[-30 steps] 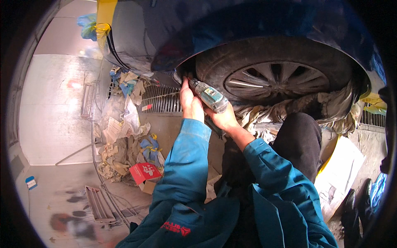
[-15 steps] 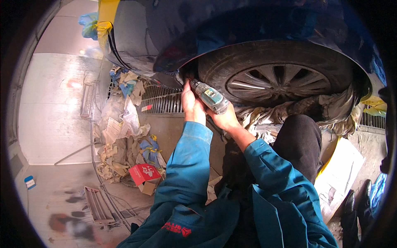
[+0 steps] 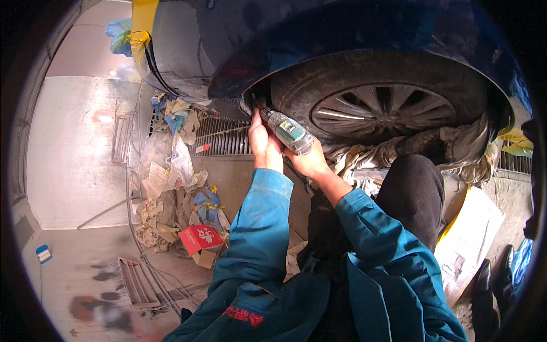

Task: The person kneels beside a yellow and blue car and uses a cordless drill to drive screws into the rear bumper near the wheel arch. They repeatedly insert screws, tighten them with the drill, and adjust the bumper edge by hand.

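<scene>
My right hand is closed round the handle of a teal and grey cordless drill. Its front end points up and left into the gap between the tyre and the dark blue wheel arch. Close along the drill's left side is my left hand, its fingers stretching up to the arch's lower edge near the drill's nose. Those fingertips are in shadow, and what they grip is hidden. The drill's tip is also lost in the dark gap. Just right of it stands the car wheel with its multi-spoke rim.
Dirty cloth is bunched under the tyre. A floor grate runs below the car. Crumpled paper and plastic and a red box lie to the left. At right are a white sheet and another person's dark shoes.
Almost nothing differs. The drill and both hands have shifted very slightly left within the picture, and the car's edge has shifted slightly too; the grips look the same.
</scene>
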